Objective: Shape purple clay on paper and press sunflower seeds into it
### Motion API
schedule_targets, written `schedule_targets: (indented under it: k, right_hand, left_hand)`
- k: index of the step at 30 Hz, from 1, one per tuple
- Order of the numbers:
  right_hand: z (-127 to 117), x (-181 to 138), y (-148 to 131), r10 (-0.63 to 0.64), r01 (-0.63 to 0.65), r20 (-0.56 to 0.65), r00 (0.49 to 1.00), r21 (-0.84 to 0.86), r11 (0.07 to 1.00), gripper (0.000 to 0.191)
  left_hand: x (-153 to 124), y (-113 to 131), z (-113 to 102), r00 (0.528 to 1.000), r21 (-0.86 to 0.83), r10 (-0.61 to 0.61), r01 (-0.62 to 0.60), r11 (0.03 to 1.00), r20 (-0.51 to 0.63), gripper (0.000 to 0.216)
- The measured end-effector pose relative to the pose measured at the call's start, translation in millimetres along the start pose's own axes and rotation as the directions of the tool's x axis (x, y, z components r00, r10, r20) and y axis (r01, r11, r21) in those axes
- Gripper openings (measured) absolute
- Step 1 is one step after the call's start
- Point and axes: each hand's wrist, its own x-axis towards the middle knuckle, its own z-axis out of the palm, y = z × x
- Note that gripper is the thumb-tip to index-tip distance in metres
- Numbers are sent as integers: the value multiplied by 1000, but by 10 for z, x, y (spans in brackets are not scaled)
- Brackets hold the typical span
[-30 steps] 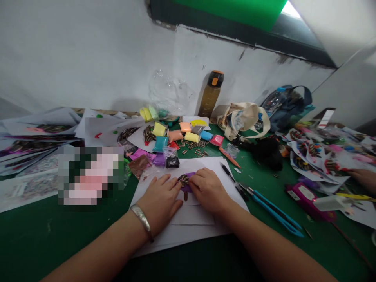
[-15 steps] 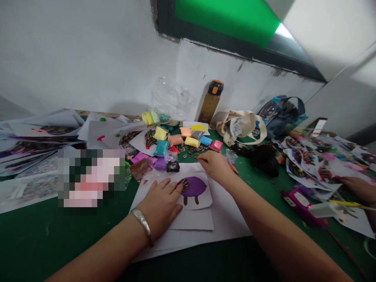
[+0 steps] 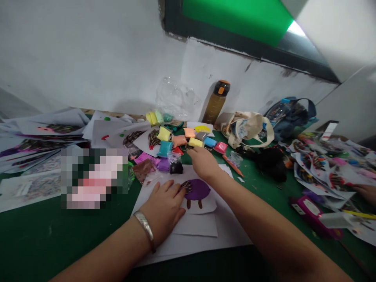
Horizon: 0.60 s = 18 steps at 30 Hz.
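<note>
My left hand (image 3: 164, 207) lies flat with fingers spread on a white paper sheet (image 3: 199, 231), its fingertips touching the left edge of a purple clay shape (image 3: 199, 189) that carries sunflower seeds on that edge. My right hand (image 3: 202, 161) reaches forward past the shape to the loose sunflower seeds (image 3: 188, 148) on the green table, fingers curled down over them. What the fingertips hold is hidden. Small packets of coloured clay (image 3: 179, 140) lie just beyond the seeds.
A brown bottle with an orange cap (image 3: 216, 102) stands by the wall. A cloth bag (image 3: 249, 127) and a blue bag (image 3: 289, 113) sit at the back right. Paper artworks (image 3: 317, 166) cover the right, papers (image 3: 38, 133) the left. Another person's hand (image 3: 367, 192) rests at the far right.
My right hand left the purple shape and moved forward to the loose seeds, then a little leftward. My left hand stayed on the paper. The view shifted slightly.
</note>
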Motion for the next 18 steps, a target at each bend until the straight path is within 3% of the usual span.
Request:
schedule_targets:
  k: [1,3,5,8,11,14,18]
  right_hand:
    - [-40,-93,16,33,-32,-33,999,30,999,31]
    - [-118,-337,13,145,-108,-99,984,311,944,25]
    - [-174,-608,-40,239,-184,-27,971,556,810,18]
    - [-199,-909,-177,282,-278,116,952,712,645,15]
    - [-175,-999,-292,213,-237,120,970,678,696,17]
    - [-124,-974,-329,140,-138,41,989,582,801,17]
    - [-31,-972,-311,98,-56,-64,993,478,876,16]
  left_hand:
    - [3,-1,3,1000,-3,3,-3,1000,-2,45]
    - [6,-3,13,1000,-16,9,-9,1000,-10,45]
    - [5,-7,21,1000,-32,14,-15,999,-23,46]
    - [-4,-15,7,999,-41,20,-21,999,-26,46]
    - [-15,-21,-46,999,-39,38,-39,998,-3,44]
    - [-16,-21,-93,999,-44,42,-42,998,4,40]
    - [-7,-23,-81,999,-52,48,-50,997,-23,33]
